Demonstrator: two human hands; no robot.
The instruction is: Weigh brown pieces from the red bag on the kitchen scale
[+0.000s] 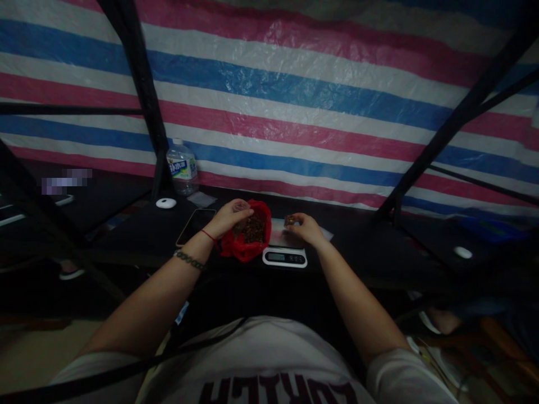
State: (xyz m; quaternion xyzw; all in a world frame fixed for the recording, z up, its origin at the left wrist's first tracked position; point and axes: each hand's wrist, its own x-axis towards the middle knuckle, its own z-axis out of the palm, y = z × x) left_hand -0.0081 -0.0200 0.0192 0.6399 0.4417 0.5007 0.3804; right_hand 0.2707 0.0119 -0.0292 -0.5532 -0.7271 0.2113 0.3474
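Observation:
A red bag (245, 249) stands open on the black table, with small brown pieces (254, 229) inside. My left hand (229, 217) is closed on a small clear round lid-like piece (241, 206) at the bag's left rim. To the right of the bag lies a digital scale (285, 257) with a white-edged front and a pale plate. Over the plate's right side, my right hand (306, 228) pinches a small clear container (289, 221) with brown contents.
A clear plastic bottle (183, 171) stands behind at the left, near a black frame post (147, 106). A phone (196, 226), a white oval object (165, 203) and a clear packet (202, 199) lie left of the bag. Striped sheeting (286, 101) hangs behind.

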